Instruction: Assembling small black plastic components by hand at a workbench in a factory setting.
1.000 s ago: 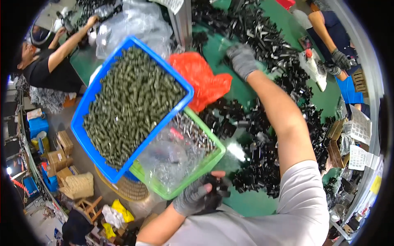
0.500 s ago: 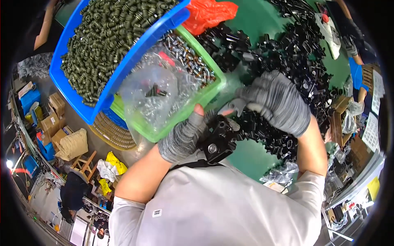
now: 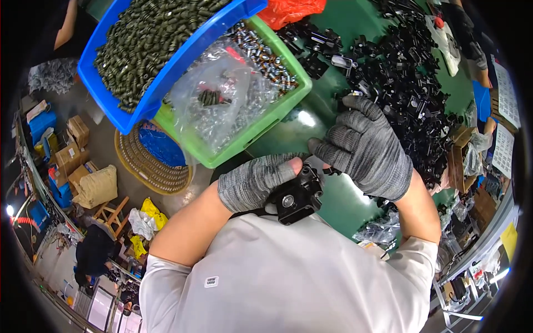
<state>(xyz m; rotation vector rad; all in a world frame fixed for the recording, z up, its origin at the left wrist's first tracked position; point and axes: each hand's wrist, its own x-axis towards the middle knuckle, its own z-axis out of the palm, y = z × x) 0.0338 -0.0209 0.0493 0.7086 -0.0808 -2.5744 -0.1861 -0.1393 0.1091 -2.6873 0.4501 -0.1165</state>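
Observation:
My left hand (image 3: 258, 182), in a grey knitted glove with bare fingertips, is closed round a black metal bracket (image 3: 300, 198) held just in front of my shirt. A round silvery rivet head shows on the bracket's face. My right hand (image 3: 369, 149), gloved the same way, is beside the bracket's upper right with its fingers curled inward. A small dark piece (image 3: 332, 171) shows under its fingertips; its kind is too small and covered to tell. Past the right hand, many loose black metal parts (image 3: 408, 105) lie heaped on the green tabletop (image 3: 297, 130).
A blue bin (image 3: 149, 100) of dark olive ribbed cylinders overlaps a green bin (image 3: 252, 136) of bolts and a clear plastic bag (image 3: 208, 111). A red bag (image 3: 291, 12) lies behind. Below left stands a tan basket (image 3: 145, 175). Another person's gloved hand (image 3: 477, 54) is at far right.
My right hand has moved slightly left and down, closer to the bracket. The grey metal piece between the hands no longer shows. Both bins sit slightly differently in view.

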